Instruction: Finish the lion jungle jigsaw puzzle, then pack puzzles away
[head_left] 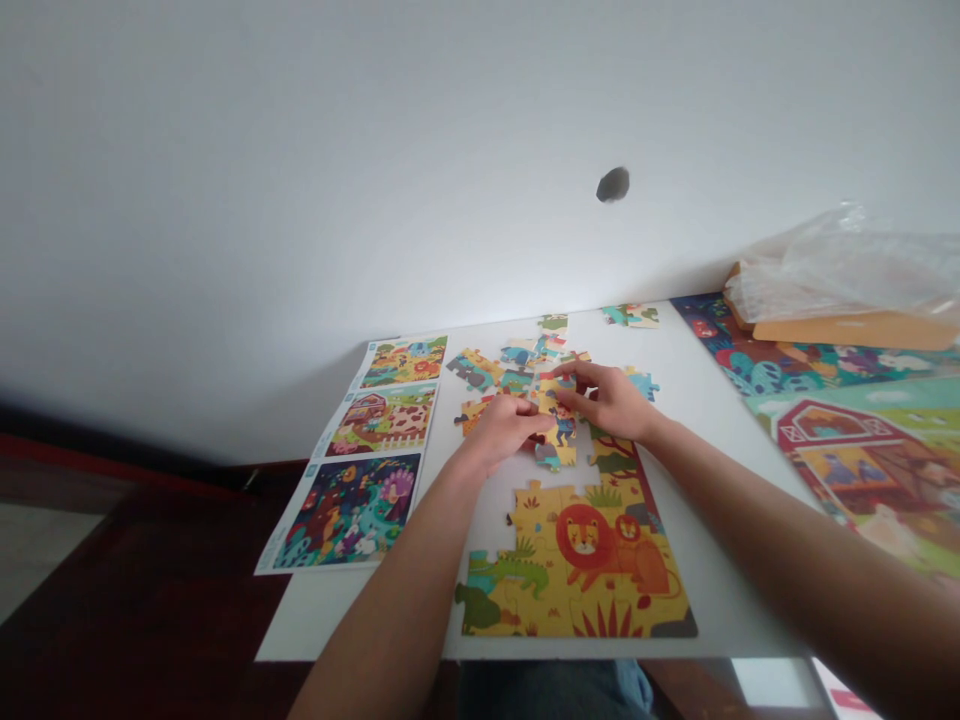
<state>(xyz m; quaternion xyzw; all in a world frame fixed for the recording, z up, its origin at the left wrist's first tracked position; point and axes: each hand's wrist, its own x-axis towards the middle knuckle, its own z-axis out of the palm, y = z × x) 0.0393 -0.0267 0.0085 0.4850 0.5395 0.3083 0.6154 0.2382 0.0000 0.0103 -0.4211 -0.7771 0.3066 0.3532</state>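
My left hand [504, 430] and my right hand [606, 400] meet over the white table, their fingertips gripping a yellow jigsaw piece [553, 393] between them. Just below my hands lies a partly joined jigsaw of a lion and a crocodile [577, 565], with its upper edge uneven. Several loose cardboard pieces [480, 370] are scattered beyond my fingers. Some pieces near my palms are partly hidden by my hands.
A printed sheet of puzzle pictures [349, 505] lies at the table's left. A finished farm-scene jigsaw [862, 470] fills the right, below a plastic bag [847, 270] on a cardboard box [851, 330]. A white wall [300, 200] stands behind the white table [690, 380].
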